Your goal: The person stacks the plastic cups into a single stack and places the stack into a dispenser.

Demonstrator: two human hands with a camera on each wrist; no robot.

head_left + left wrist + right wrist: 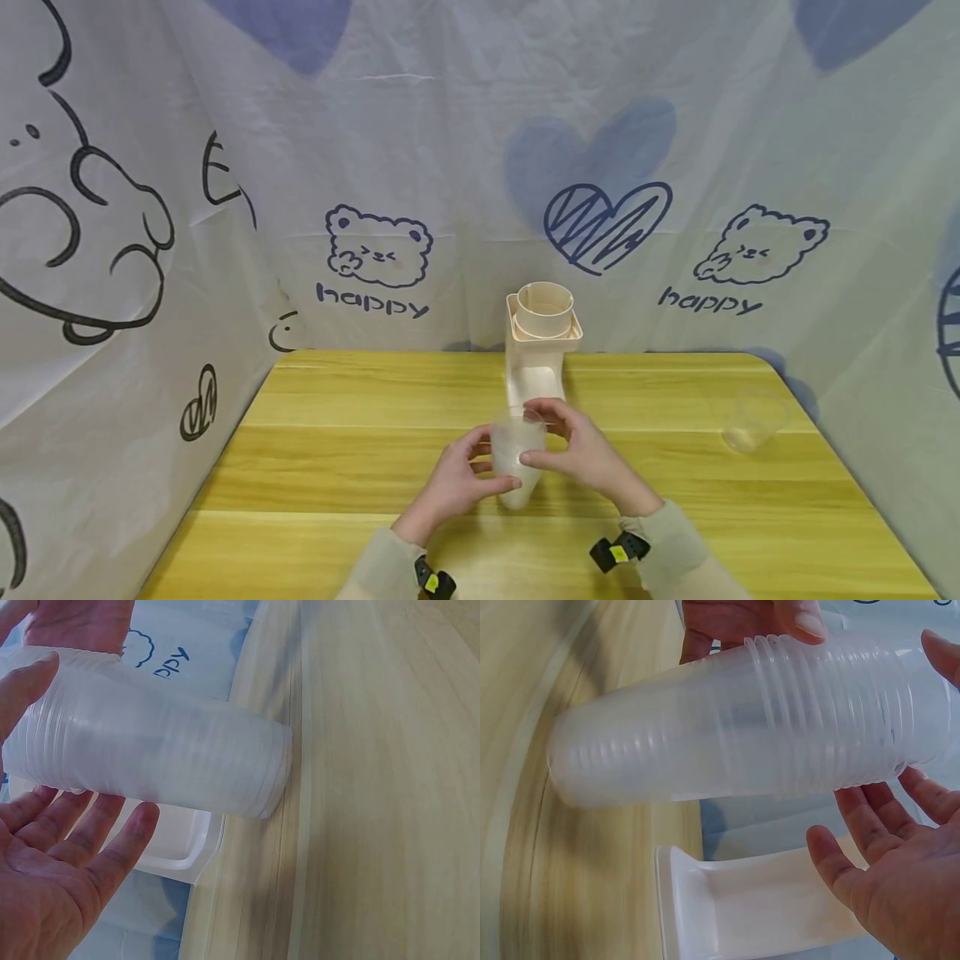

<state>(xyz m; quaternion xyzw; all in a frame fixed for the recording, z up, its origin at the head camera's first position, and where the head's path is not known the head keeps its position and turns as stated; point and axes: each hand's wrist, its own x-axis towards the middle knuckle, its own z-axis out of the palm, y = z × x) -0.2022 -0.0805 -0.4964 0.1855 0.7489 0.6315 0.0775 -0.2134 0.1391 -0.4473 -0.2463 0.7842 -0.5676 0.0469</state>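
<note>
A tall stack of nested clear plastic cups (pixel 516 454) is held upright just off or on the table; the head view does not settle which. My left hand (pixel 457 477) grips its left side, thumb toward me and fingers curving behind. Higher up, near the rims, my right hand (pixel 585 457) holds the stack between thumb and fingers. Close-set rims of the cups (pixel 832 712) show in the right wrist view. Directly behind the stack stands a cream-white cup dispenser (pixel 534 360) with a round tube on top and an open lower front.
A single clear plastic cup (pixel 750 427) rests on the right part of the yellow wood-grain table (pixel 360 467). Printed cloth (pixel 465 167) hangs behind the table and along both sides. The dispenser is near the table's back edge.
</note>
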